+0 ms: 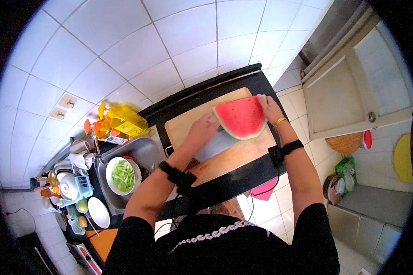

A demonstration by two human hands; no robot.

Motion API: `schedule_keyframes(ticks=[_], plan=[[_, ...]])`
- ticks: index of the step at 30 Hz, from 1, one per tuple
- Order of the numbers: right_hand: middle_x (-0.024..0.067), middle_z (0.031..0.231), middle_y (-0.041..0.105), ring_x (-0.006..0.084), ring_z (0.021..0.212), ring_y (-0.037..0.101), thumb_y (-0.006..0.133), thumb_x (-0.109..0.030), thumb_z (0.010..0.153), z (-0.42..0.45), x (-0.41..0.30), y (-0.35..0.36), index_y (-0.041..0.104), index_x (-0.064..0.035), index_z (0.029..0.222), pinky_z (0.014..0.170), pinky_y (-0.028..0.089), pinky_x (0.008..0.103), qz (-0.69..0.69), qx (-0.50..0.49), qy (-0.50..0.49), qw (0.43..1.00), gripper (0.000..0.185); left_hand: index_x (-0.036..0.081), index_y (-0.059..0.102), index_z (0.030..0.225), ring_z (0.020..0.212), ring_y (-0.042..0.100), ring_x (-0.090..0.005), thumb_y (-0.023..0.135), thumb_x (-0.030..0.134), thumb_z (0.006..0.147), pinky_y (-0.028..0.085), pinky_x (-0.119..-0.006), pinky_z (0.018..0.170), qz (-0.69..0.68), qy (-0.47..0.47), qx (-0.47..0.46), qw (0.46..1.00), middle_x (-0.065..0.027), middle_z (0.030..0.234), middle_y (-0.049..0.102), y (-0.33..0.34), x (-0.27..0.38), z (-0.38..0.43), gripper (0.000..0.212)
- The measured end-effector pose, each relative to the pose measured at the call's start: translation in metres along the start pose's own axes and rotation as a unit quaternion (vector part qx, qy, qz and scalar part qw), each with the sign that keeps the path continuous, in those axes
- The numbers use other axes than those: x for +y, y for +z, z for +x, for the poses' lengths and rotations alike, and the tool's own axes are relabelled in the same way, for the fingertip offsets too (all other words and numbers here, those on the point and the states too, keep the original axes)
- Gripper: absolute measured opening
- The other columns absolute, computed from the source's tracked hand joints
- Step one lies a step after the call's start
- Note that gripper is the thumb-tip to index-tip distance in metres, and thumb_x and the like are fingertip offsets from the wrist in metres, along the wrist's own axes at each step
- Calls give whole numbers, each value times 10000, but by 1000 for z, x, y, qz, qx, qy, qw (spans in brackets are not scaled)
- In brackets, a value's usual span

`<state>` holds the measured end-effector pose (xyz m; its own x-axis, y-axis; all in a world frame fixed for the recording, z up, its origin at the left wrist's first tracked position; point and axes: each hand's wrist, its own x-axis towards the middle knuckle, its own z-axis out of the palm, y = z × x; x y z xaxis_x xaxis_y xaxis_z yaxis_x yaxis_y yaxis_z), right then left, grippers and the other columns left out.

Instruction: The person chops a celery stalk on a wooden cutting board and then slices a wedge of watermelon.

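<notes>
A cut wedge of watermelon (242,117), red flesh facing up, is between my two hands over a wooden cutting board (184,120). My right hand (270,109) grips its right end, fingers along the rind. At the left corner, my left hand (204,129) has its fingertips curled around the rind. A broad-bladed kitchen knife (215,146) lies flat on the board below the melon. The wedge covers part of its blade, and my left forearm hides part of its handle.
Left of the board is a steel sink (151,151) with a white bowl (136,178) of sliced green vegetable (123,175). Yellow (129,120) and orange (103,129) pump bottles stand behind it. A blue dish rack (86,184) and a white plate (98,212) are farther left. A door (344,96) stands right.
</notes>
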<state>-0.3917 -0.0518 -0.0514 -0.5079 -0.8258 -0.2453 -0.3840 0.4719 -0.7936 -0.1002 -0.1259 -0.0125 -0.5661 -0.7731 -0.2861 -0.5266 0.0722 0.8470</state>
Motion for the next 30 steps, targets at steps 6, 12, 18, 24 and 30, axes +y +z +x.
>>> schedule_keyframes(ticks=[6, 12, 18, 24, 30], plan=[[268, 1218, 625, 380, 1147, 611, 504, -621, 947, -3, 3, 16, 483, 45, 1346, 972, 469, 394, 50, 33, -52, 997, 777, 3, 640, 987, 904, 655, -344, 753, 375, 817, 527, -442, 773, 308, -6, -82, 948, -177, 914, 668, -60, -52, -82, 425], [286, 1302, 570, 401, 1216, 564, 548, -562, 946, -15, -1, 29, 405, 60, 1402, 1017, 442, 400, 28, 79, -52, 995, 785, -2, 640, 1060, 986, 621, -380, 814, 322, 736, 538, -460, 808, 417, 51, -59, 906, -171, 995, 632, -55, -103, -128, 490], [340, 1455, 413, 409, 1360, 432, 583, -537, 935, -33, -7, 40, 288, 134, 1459, 1114, 361, 392, -24, 139, -67, 988, 901, -13, 544, 1105, 996, 641, -405, 755, 372, 794, 532, -519, 795, 383, 96, -63, 917, -219, 1041, 653, -62, -101, -140, 538], [326, 1383, 493, 417, 1282, 506, 589, -497, 950, -52, 7, 52, 383, 103, 1409, 1061, 410, 429, -48, 175, -83, 980, 783, 47, 444, 1052, 791, 679, -412, 704, 363, 843, 522, -543, 676, 346, 78, -63, 933, -182, 862, 683, -102, -125, -183, 459], [321, 1350, 521, 440, 1267, 496, 607, -501, 933, -75, 9, 85, 469, 91, 1351, 1060, 395, 469, -103, 231, -89, 963, 738, 87, 581, 1112, 842, 682, -377, 717, 400, 843, 533, -495, 727, 335, 36, -41, 941, -153, 941, 705, -201, -153, -275, 434]])
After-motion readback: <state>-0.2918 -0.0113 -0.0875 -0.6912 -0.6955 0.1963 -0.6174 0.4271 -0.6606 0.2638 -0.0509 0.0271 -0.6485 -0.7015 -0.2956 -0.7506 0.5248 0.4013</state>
